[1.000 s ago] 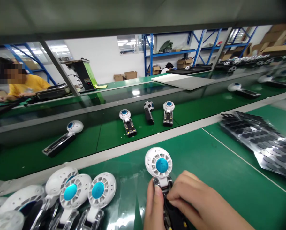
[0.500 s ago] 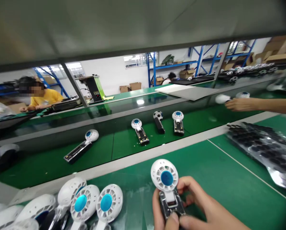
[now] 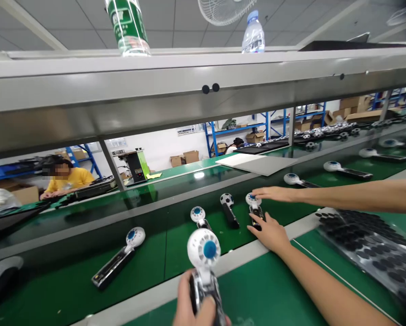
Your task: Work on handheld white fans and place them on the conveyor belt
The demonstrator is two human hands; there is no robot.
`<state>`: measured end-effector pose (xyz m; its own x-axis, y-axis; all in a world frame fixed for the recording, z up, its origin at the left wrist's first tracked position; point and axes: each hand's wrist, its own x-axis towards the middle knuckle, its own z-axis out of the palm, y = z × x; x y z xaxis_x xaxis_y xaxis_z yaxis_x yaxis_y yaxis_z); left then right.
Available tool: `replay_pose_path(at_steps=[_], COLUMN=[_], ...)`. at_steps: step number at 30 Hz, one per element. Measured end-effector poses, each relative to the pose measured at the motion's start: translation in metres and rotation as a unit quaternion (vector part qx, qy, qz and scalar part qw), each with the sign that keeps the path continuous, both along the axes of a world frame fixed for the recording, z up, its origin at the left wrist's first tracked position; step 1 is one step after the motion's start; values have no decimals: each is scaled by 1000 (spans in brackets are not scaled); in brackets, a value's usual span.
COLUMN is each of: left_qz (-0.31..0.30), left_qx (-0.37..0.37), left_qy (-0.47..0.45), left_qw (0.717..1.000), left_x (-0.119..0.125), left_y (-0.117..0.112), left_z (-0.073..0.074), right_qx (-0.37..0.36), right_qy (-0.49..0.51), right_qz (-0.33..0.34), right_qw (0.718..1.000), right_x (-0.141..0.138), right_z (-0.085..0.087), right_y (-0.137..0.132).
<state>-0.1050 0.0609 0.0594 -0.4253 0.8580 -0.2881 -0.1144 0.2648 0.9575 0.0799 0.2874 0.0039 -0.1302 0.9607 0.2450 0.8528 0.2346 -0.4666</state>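
My left hand (image 3: 198, 301) grips the black handle of a handheld fan (image 3: 203, 249), its white round head with a blue centre pointing up. Stretched forward, my right hand (image 3: 271, 232) has its fingers spread at the handle of another handheld fan (image 3: 256, 211) lying on the green conveyor belt (image 3: 179, 253). Whether those fingers touch it I cannot tell. A co-worker's hand (image 3: 274, 194) reaches in from the right over that fan's head. To its left lie a football-patterned fan (image 3: 229, 210) and a white-headed fan (image 3: 198, 213), partly hidden by the one I hold.
Further left on the belt is a fan with an exposed handle (image 3: 119, 258); several more lie to the right. A plastic sheet of black discs (image 3: 373, 246) rests at right. Overhead runs a metal shelf (image 3: 155, 90) bearing bottles. A white board (image 3: 257, 163) lies beyond the belt.
My right hand has left the held fan and stretched forward to one on the belt. The co-worker's hand moved left, letting go of a fan. My view tilted up; the nearby fan pile left view.
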Motion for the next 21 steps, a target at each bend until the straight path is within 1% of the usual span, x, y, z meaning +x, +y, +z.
replay_pose_path(at_steps=[1, 2, 4, 5, 7, 9, 11, 13, 14, 16, 18, 21], left_qz=[5, 13, 28, 34, 45, 45, 18, -30, -50, -57, -34, -16], left_qx=[-25, -52, -79, -92, -121, -127, -108, -94, -97, -119, -145, -159], left_qy=[62, 137, 222, 259, 339, 417, 469, 480, 472, 443, 401, 290], left_qw=[998, 989, 971, 961, 932, 899, 876, 872, 875, 887, 904, 943], left_x=[-7, -17, -40, -53, -73, -81, -69, -43, -28, 2, 23, 34], left_y=[11, 24, 52, 65, 86, 100, 111, 123, 130, 146, 160, 171], left_z=[11, 21, 37, 42, 45, 41, 31, 20, 15, 7, 5, 10], right_qx=[-2, -1, 6, 11, 25, 42, 61, 80, 89, 103, 107, 86], right_qy=[-17, -31, -49, -54, -55, -44, -22, 8, 22, 48, 64, 67], right_qz=[-2, -4, -11, -17, -37, -71, -101, -103, -87, -31, 35, 134], right_qw=[1000, 1000, 999, 998, 998, 996, 993, 991, 992, 993, 992, 985], right_x=[-1, -1, -1, 0, 1, 1, 0, -4, -6, -12, -16, -15], right_z=[0, -1, -2, -2, -1, -1, -2, -4, -6, -8, -8, -3], right_y=[4, 6, 7, 6, 3, -3, -11, -23, -31, -50, -75, -124])
